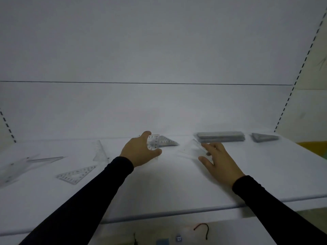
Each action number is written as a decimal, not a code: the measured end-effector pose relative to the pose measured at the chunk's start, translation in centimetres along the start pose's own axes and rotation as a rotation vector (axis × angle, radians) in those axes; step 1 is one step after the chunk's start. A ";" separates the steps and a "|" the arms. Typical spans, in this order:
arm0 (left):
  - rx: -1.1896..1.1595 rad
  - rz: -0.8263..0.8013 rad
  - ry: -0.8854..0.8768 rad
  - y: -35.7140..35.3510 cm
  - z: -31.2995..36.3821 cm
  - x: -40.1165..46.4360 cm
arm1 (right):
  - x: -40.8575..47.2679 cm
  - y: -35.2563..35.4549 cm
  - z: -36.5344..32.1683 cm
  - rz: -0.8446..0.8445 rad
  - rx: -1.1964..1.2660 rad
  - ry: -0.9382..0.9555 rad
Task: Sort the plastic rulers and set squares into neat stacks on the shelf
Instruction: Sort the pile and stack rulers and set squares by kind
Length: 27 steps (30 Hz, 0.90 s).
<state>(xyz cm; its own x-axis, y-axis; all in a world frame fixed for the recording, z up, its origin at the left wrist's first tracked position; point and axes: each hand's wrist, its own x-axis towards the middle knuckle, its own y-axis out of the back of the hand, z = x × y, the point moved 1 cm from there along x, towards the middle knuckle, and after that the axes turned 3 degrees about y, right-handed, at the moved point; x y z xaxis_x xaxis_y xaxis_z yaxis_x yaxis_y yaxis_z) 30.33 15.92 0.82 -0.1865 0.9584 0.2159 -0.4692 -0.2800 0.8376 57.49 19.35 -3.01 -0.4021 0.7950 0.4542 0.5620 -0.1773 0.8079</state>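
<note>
My left hand (139, 150) grips a clear plastic set square (153, 142) with printed numbers, held upright above the white shelf (159, 184). Behind it lies a small stack of set squares (168, 141). My right hand (218, 160) rests with fingers spread on a clear ruler (200, 147) lying on the shelf. A neat stack of rulers (220, 136) sits at the back right, with a stack of set squares (264, 137) beside it. Loose set squares lie at the left: one (76, 175) near the front, one (100, 152) further back, and blurred clear pieces (21, 165) at the far left.
The shelf's back panel (159, 106) rises close behind the stacks. Slotted uprights (299, 73) stand at both sides. The shelf's front edge (177, 212) runs below my forearms. On the floor below lie a black cord (203, 228) and small items.
</note>
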 end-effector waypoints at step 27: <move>0.042 0.159 0.492 -6.2 6.3 5.8 | 12.9 1.2 11.8 -0.149 0.144 0.376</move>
<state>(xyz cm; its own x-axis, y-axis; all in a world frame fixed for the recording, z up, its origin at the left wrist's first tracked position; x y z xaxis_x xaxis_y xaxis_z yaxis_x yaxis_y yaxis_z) 37.62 23.55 0.05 -0.6417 0.7617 0.0890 -0.3689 -0.4084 0.8349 61.49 36.28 -0.64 -0.7073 0.5343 0.4628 0.5618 0.0275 0.8268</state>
